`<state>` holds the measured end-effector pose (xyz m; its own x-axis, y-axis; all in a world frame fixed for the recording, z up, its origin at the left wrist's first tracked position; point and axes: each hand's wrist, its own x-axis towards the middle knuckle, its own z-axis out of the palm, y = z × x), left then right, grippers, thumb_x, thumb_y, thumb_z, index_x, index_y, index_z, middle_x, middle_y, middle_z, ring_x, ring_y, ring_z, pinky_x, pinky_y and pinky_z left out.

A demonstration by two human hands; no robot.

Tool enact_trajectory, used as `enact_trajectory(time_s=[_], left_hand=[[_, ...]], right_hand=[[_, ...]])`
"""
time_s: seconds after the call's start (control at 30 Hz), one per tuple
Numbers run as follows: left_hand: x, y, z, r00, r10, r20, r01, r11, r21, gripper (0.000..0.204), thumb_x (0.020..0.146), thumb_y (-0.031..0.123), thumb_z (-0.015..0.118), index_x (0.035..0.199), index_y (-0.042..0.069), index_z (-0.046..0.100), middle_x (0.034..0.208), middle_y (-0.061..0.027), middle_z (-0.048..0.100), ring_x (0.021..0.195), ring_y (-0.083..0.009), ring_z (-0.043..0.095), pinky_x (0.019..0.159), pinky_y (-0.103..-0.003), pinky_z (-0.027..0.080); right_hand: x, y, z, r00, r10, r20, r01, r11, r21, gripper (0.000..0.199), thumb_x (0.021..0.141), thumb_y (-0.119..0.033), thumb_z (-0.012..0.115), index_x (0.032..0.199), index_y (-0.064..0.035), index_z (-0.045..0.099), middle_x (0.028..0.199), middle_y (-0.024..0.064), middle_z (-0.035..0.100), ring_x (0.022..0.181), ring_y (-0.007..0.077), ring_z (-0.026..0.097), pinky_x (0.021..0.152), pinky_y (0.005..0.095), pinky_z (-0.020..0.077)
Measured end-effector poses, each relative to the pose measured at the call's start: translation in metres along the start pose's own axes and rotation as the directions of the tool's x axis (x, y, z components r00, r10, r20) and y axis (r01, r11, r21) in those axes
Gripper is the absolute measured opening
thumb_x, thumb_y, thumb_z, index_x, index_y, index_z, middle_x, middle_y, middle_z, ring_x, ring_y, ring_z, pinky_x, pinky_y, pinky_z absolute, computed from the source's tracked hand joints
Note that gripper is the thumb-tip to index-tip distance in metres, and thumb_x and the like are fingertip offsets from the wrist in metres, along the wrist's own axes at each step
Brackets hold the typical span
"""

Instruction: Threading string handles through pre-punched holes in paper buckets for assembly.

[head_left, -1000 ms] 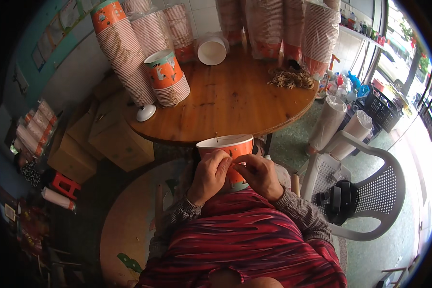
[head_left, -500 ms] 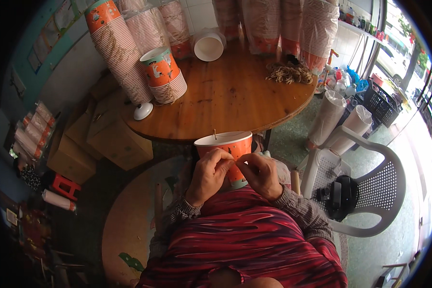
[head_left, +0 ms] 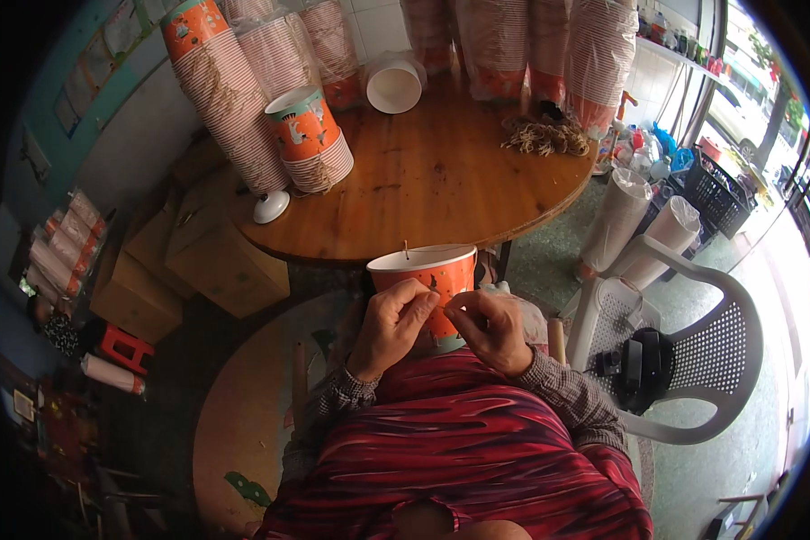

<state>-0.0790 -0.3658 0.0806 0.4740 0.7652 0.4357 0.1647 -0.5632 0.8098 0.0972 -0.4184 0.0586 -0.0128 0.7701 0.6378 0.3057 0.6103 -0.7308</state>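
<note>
Moved: nothing much; cup point(head_left: 426, 286) kept at lap.
Left hand point(head_left: 390, 326): closed on cup side.
Right hand point(head_left: 488, 329): fingertips pinched at cup wall.

Daylight enters from the window point(head_left: 765, 117) well to the right of the hands point(head_left: 441, 324) and beyond them, where the outdoor area is overexposed and pale. The wooden worktop point(head_left: 441, 180) ahead of the hands carries a soft sheen and is evenly lit. The floor point(head_left: 153, 396) to the left of the hands lies in deep shadow, its detail hard to read. Fisheye distortion bends straight edges toward the rim, and a black vignette closes the corners. Focus is sharp at the centre and softens slightly toward the edges.
</note>
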Motion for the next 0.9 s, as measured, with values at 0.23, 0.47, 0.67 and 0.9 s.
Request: enact_trajectory(time_s=[0.23, 0.47, 0.67, 0.9], left_hand=[[0.002, -0.003, 0.001, 0.994, 0.11, 0.009, -0.111, 0.993, 0.027, 0.007, 0.09, 0.004, 0.061, 0.09, 0.0, 0.055, 0.077, -0.0106, 0.058, 0.069, -0.0196, 0.058, 0.064, -0.029, 0.047], [0.002, -0.003, 0.006, 0.979, 0.202, -0.034, -0.196, 0.97, 0.145, 0.009, 0.087, 0.002, 0.063, 0.092, 0.002, 0.056, 0.081, -0.0108, 0.058, 0.074, -0.0257, 0.059, 0.066, -0.033, 0.048], [0.008, -0.001, 0.008, 0.894, 0.447, -0.013, -0.393, 0.8, 0.453, 0.013, 0.081, 0.005, 0.066, 0.09, 0.005, 0.057, 0.084, -0.0064, 0.059, 0.08, -0.0283, 0.058, 0.074, -0.04, 0.044], [0.014, -0.008, 0.008, 0.873, 0.476, -0.107, -0.325, 0.731, 0.6, 0.043, 0.081, 0.009, 0.069, 0.121, 0.005, 0.054, 0.105, -0.0126, 0.061, 0.105, -0.0315, 0.056, 0.092, -0.042, 0.043]], right_hand=[[-0.001, 0.004, 0.001, 0.998, 0.065, -0.009, -0.066, 0.998, -0.026, 0.011, 0.084, -0.003, 0.067, 0.094, -0.0018, 0.062, 0.072, 0.0102, 0.062, 0.055, 0.0122, 0.056, 0.05, 0.0257, 0.0425], [-0.001, 0.008, 0.001, 1.0, -0.001, -0.014, -0.001, 0.992, -0.127, 0.01, 0.085, -0.005, 0.067, 0.092, -0.0014, 0.061, 0.073, 0.0125, 0.064, 0.055, 0.0171, 0.059, 0.049, 0.0278, 0.044], [-0.004, 0.014, 0.005, 0.969, 0.241, -0.053, -0.234, 0.966, 0.114, 0.013, 0.089, -0.011, 0.066, 0.087, 0.0002, 0.06, 0.066, 0.0034, 0.06, 0.057, 0.0073, 0.053, 0.05, 0.0246, 0.0425], [0.002, 0.024, 0.007, 0.911, 0.409, -0.054, -0.342, 0.823, 0.454, 0.016, 0.09, -0.012, 0.066, 0.083, 0.0002, 0.059, 0.066, -0.0022, 0.058, 0.061, 0.0025, 0.049, 0.053, 0.0202, 0.0409]])
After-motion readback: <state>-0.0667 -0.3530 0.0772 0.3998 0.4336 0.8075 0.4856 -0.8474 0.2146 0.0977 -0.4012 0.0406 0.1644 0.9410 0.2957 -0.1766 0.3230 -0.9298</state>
